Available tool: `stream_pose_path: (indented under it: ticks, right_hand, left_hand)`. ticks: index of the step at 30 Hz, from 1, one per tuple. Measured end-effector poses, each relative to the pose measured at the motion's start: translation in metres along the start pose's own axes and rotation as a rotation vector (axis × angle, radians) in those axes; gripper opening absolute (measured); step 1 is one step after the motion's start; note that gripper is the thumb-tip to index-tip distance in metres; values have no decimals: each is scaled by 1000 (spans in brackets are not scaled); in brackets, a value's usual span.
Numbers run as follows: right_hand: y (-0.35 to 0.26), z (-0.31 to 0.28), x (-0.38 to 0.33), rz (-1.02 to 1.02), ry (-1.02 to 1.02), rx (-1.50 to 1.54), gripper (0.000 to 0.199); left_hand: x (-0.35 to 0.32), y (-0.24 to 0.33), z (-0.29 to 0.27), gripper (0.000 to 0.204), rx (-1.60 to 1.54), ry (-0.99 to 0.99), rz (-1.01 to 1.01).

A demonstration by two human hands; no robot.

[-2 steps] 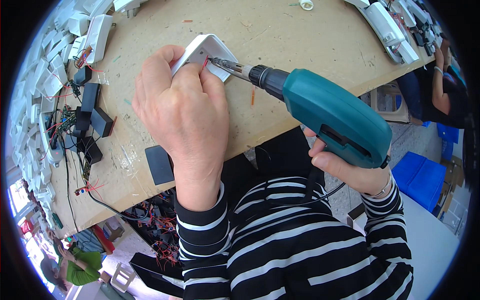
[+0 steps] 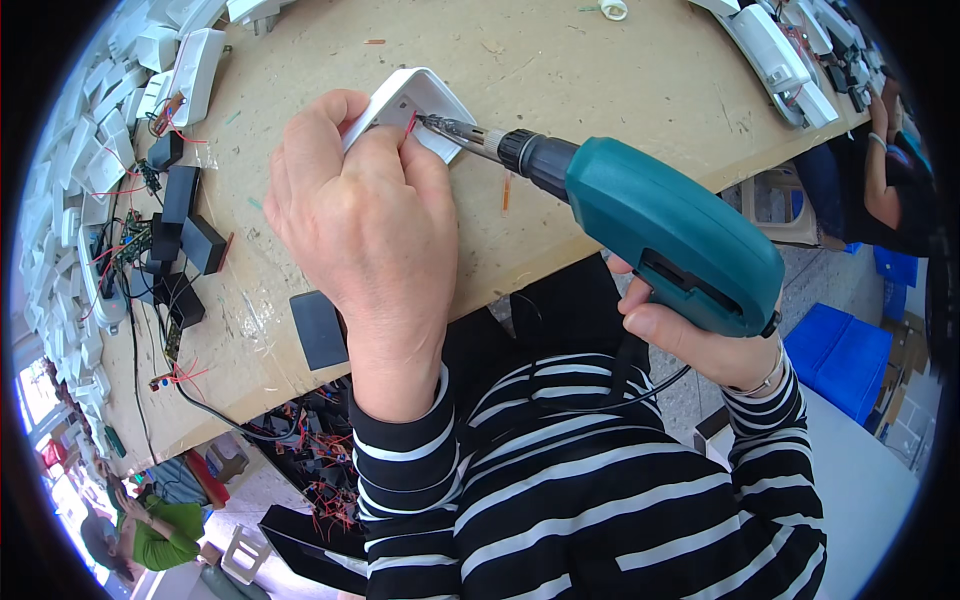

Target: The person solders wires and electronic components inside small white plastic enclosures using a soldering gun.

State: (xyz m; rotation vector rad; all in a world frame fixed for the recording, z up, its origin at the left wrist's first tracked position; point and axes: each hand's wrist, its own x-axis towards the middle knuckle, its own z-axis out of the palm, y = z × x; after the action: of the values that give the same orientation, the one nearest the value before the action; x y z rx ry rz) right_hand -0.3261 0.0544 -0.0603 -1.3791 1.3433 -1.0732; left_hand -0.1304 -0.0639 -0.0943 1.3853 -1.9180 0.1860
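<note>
My left hand [image 2: 370, 230] is closed on a small, open-sided white plastic casing [image 2: 432, 92], tilted above the table. A short red wire [image 2: 411, 122] shows inside it, beside my fingertips; whether they pinch the wire is hidden. My right hand [image 2: 690, 335] is wrapped round the grip of a teal soldering gun [image 2: 670, 230] with a black collar and a darkened metal tip. The tip reaches into the casing from the right and meets the wire or sits very close to it. Most of the grip is hidden under the teal body.
White casings [image 2: 190, 80] pile up along the table's left side, with black boxes [image 2: 203, 245] and wired circuit boards nearer. A flat dark piece [image 2: 319, 330] lies at the front edge. More white housings [image 2: 770, 50] stand far right. A bin of wired parts [image 2: 315, 450] sits below; other people work nearby.
</note>
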Motion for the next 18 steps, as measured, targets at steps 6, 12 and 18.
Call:
stream_pose_path:
  ticks: [6,12,18]
  right_hand:
    - [0,0,0,35,23,36,42]
    - [-3,1,-3,85,53,109,40]
    - [-3,-2,-7,79,47,99,36]
  left_hand:
    - [0,0,0,4,-10,-5,-5]
    - [0,-1,0,4,-5,-2,6]
    - [0,0,0,4,2,2,7]
